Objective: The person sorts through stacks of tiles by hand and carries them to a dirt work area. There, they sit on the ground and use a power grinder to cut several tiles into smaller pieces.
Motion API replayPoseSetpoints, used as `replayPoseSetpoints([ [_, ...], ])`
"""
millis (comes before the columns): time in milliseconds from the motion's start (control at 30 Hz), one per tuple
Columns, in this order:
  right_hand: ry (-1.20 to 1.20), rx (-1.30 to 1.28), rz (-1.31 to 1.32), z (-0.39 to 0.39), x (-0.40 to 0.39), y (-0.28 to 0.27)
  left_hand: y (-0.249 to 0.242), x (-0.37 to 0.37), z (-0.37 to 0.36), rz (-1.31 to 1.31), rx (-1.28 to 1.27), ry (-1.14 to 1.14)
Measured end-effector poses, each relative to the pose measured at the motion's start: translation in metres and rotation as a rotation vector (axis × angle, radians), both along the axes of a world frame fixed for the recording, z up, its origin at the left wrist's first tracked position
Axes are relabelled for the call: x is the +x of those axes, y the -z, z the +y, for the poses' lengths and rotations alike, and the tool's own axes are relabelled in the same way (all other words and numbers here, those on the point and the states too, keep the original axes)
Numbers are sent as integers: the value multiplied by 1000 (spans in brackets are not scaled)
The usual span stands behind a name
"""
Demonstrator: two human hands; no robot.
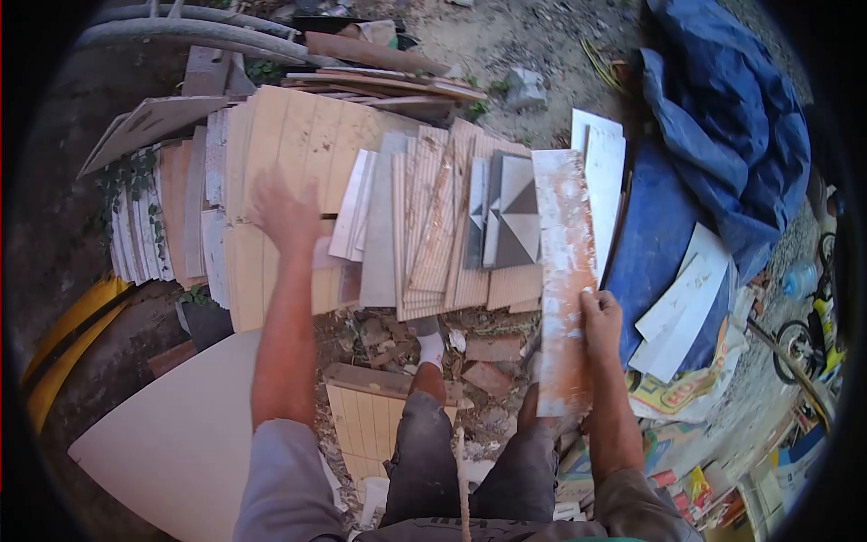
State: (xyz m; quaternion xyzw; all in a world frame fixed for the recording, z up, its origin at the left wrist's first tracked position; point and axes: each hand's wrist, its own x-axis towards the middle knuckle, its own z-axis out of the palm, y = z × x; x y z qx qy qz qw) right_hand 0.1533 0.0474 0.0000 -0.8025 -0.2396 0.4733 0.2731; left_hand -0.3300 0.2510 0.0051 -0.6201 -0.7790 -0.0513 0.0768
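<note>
Outstretched (blurred), left hand (pixel 287 210) midair

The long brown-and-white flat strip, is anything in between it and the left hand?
Yes, ribbed beige tiles and grey-and-white triangle-patterned tiles stand between the left hand and the strip in the right hand. Going over their tops looks possible.

Single head-worn view, facing forward and steeply down, close above workspace.
</note>
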Motion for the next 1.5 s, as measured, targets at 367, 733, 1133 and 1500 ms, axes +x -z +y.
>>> replayPoseSetpoints([
  [367,-610,433,-761,271,-37,-59,7,-110,66,-138,-156,-88],
  [733,-902,560,-663,474,-258,37,-6,-106,72,-203,-281,-149],
  [1133,-917,395,-546,511,-352,120,-7,-111,74,-268,-360,-132],
  [1500,-832,364,-707,481,-360,139,-8,-112,74,-306,-409,-136],
])
